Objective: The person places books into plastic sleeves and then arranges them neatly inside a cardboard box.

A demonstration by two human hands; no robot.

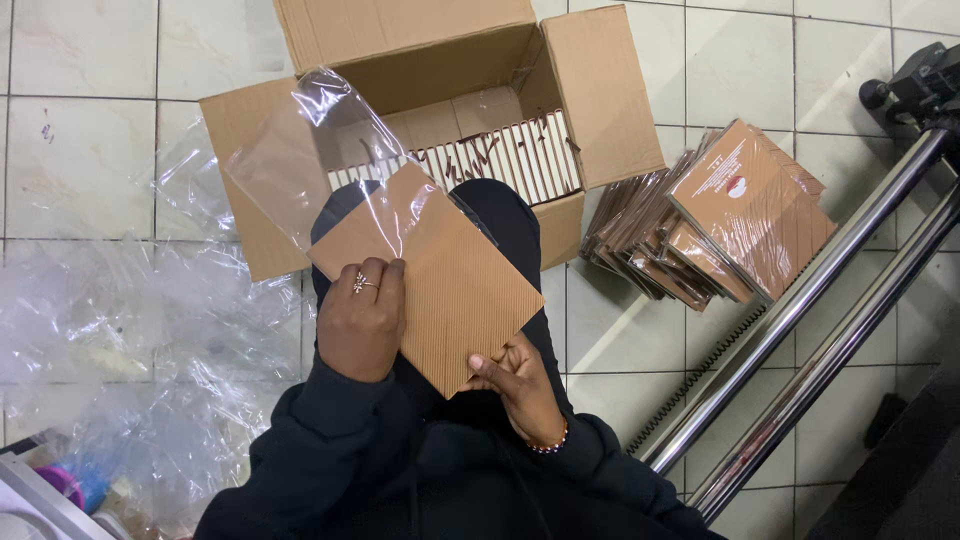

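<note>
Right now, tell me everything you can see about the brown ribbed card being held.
The brown ribbed card is a flat square of corrugated-looking cardboard, tilted like a diamond over the lap. Its upper corner sits inside a clear plastic sleeve. The left hand grips its left edge along with the sleeve; the right hand pinches its bottom corner.

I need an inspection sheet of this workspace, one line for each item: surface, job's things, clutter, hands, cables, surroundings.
Surface: pale tiled floor with dark grout lines.
Job's things: brown ribbed square card, its upper corner inside a clear plastic sleeve; open cardboard box with a row of similar items on edge; stack of sleeved brown cards.
Clutter: loose clear plastic bags on the floor.
Hands: left hand grips card and sleeve; right hand holds the card's lower corner.
Cables: coiled cord beside metal tubes.
Surroundings: grey tray corner, bottom left.
</note>
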